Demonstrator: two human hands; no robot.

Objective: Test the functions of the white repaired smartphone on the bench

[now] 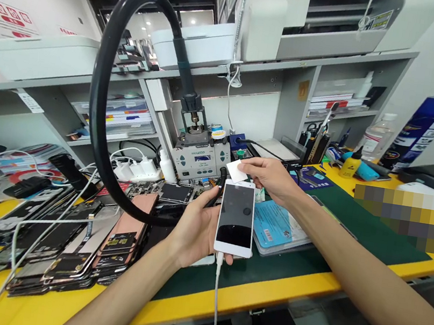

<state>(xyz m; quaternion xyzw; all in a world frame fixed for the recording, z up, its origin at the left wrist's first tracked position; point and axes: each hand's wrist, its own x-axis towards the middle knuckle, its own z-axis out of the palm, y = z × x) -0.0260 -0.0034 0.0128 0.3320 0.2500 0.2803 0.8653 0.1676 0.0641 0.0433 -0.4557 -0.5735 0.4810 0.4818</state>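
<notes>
A white smartphone (237,217) with a dark screen lies in my left hand (196,227), its fingers wrapped behind it and the thumb along its left side. A white charging cable (217,285) is plugged into the phone's lower end and hangs down past the table edge. Just above the phone's top edge, my right hand (269,177) pinches a small white square piece (237,171) between thumb and fingers; I cannot tell whether it is paper or cloth. On the screen a dark round spot shows, perhaps a reflection.
Stacked phone screens and parts (123,246) cover the left side. A hot-air station (200,159) with a thick black hose (104,86) stands behind. A blue package (273,225) lies right of the phone on the green mat (386,231). A yellow bottle (350,163) stands at right.
</notes>
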